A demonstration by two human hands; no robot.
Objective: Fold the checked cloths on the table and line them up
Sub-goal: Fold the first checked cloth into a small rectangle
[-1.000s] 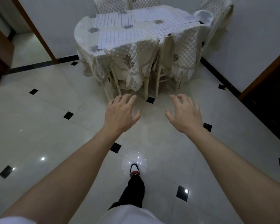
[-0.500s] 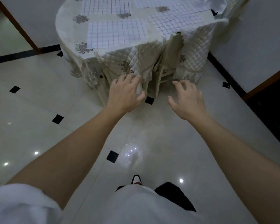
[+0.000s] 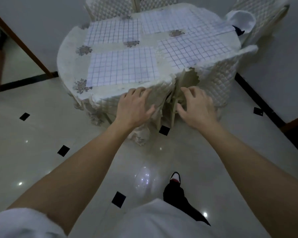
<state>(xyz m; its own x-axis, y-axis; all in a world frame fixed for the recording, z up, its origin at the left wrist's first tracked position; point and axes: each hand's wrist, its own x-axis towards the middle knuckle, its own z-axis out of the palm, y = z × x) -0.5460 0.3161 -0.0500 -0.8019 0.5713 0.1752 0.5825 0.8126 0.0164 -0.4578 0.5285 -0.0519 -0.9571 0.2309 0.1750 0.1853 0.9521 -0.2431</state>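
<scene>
Counting four checked cloths lying flat and unfolded on the round table (image 3: 67, 54), over a cream floral tablecloth (image 3: 162, 40): near-left cloth (image 3: 122, 67), far-left cloth (image 3: 112, 32), far-right cloth (image 3: 172, 19), near-right cloth (image 3: 196, 48). Lying close together in a rough two-by-two block, with strips of tablecloth showing between most of them; far-right and near-right seeming to meet or overlap toward the right, though hard telling exactly. Counting two bare hands, both reaching forward, palms down, holding nothing. Left hand (image 3: 134, 107) hovering with fingers spread and relaxed in front of the quilted chair cover (image 3: 144, 100) at the table's near edge; whether touching it, cannot tell. Right hand (image 3: 196, 107) hovering just beside it, fingers loosely bent, over the gap where a chair frame (image 3: 175, 100) is showing. Hands staying apart from each other, neither touching a cloth. Near-left cloth lying just beyond the left hand, its near edge close above the fingertips; near-right cloth lying beyond and above the right hand. Far pair lying well beyond both. Counting at least three more quilted chairs around the table, a white bundle (image 3: 241, 19) draping on one at far right. One shoe (image 3: 175, 177) stepping on the glossy tiled floor (image 3: 41, 134).
</scene>
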